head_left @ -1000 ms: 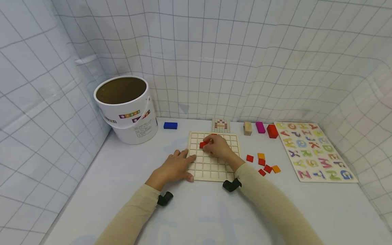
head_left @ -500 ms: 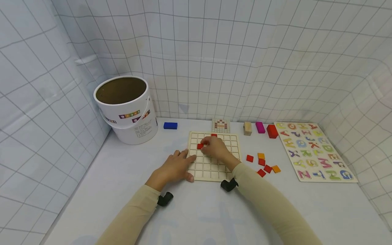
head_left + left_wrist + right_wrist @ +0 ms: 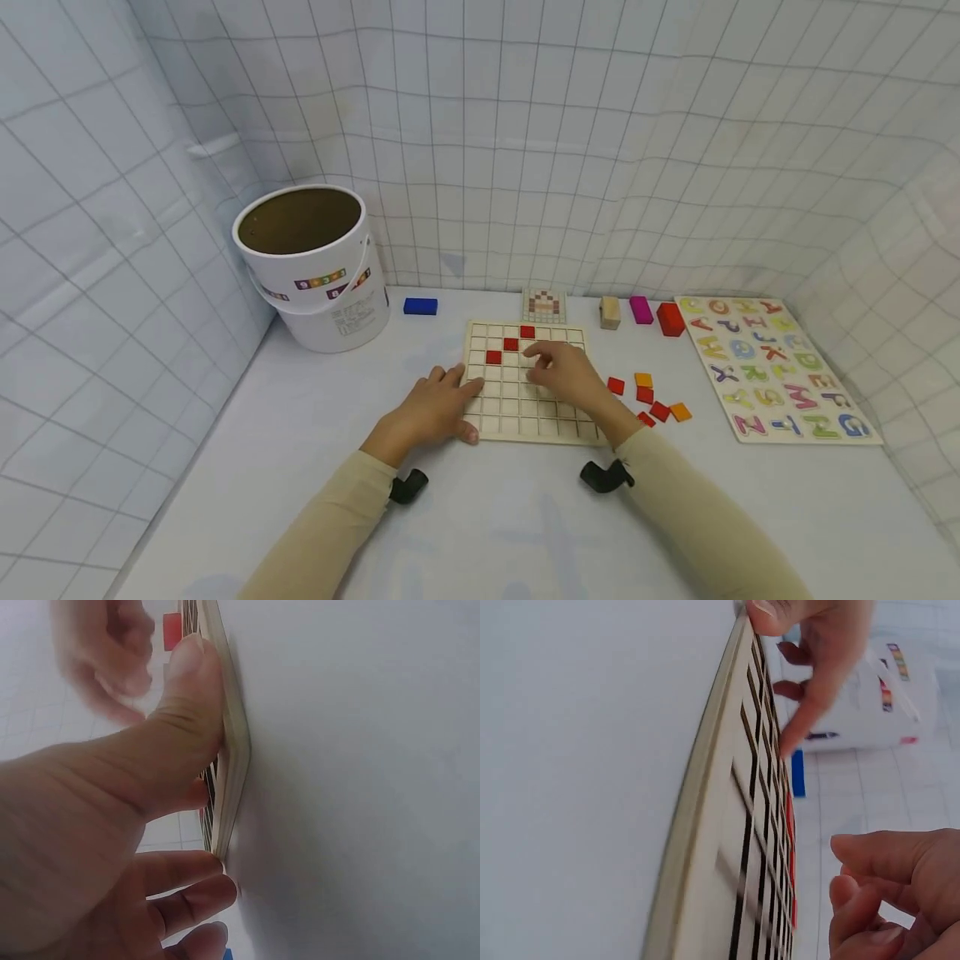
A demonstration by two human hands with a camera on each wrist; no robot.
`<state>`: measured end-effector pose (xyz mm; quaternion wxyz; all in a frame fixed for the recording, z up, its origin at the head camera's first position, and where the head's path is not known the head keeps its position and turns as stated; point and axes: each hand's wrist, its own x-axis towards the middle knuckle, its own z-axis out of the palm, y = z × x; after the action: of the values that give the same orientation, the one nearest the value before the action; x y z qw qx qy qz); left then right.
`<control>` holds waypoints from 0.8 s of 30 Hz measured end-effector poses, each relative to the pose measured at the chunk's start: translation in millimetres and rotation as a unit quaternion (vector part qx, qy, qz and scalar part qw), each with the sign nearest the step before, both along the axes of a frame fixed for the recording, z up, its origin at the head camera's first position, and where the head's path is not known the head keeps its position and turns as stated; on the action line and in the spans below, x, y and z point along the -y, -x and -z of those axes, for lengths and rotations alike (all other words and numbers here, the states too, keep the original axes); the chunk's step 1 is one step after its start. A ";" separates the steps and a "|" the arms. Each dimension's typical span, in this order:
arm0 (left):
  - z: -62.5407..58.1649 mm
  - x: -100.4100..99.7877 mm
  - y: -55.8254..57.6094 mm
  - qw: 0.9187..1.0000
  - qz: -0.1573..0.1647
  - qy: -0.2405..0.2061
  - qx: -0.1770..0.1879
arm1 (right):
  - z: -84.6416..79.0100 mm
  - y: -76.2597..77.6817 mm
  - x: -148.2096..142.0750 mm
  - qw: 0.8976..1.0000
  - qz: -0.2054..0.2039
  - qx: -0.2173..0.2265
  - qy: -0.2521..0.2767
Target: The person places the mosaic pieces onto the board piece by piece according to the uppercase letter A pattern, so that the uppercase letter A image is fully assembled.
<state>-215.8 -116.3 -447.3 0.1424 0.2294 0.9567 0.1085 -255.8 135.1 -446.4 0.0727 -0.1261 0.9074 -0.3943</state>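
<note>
A wooden grid board (image 3: 517, 436) lies flat on the table, with red square tiles (image 3: 493, 357) in three of its cells, stepping up diagonally to the right. My left hand (image 3: 431, 407) rests at the board's left side, index finger on its surface and thumb against its front edge near the corner. The other left fingers touch the side edge, as the left wrist view shows. Over the right half of the board hovers my right hand (image 3: 570, 379). Its fingers are loosely bent, thumb and index apart, with nothing held; the right wrist view shows it above the board.
Loose red and orange tiles (image 3: 659, 411) lie right of the board. Behind it stands a small pattern card (image 3: 544, 306). Blue (image 3: 420, 307), plain wood, magenta and red blocks (image 3: 671, 319) line the back. A white bucket (image 3: 315, 292) is at left, an alphabet board (image 3: 780, 367) at right.
The right hand has let go of a red tile, which now lies in a cell, and moved right and slightly down. The left hand has stayed at the board's edge.
</note>
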 end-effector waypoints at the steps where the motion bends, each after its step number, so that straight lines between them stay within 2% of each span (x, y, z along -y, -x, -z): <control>1: 0.3 -1.1 0.2 1.000 -0.002 0.001 0.000 | -0.6 -5.0 -13.5 1.000 0.005 0.004 0.004; 7: -0.4 -3.7 -1.2 1.000 -0.008 0.001 0.008 | 11.6 -25.5 -96.1 0.996 0.059 0.045 0.040; 11: -1.0 -2.9 -2.0 1.000 -0.011 0.002 0.007 | 17.7 -31.1 -129.8 0.993 0.087 0.059 0.053; 17: -0.9 -2.3 -2.6 1.000 -0.009 -0.002 0.004 | 17.1 -30.7 -146.0 0.994 0.094 0.052 0.036; 24: -0.9 -2.1 -3.4 1.000 -0.011 -0.002 0.004 | 19.8 -23.3 -138.9 0.992 0.086 0.089 0.025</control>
<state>-212.4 -114.2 -446.4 0.1444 0.2183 0.9585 0.1127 -232.5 273.9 -466.2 0.1156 -0.0134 0.8945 -0.4317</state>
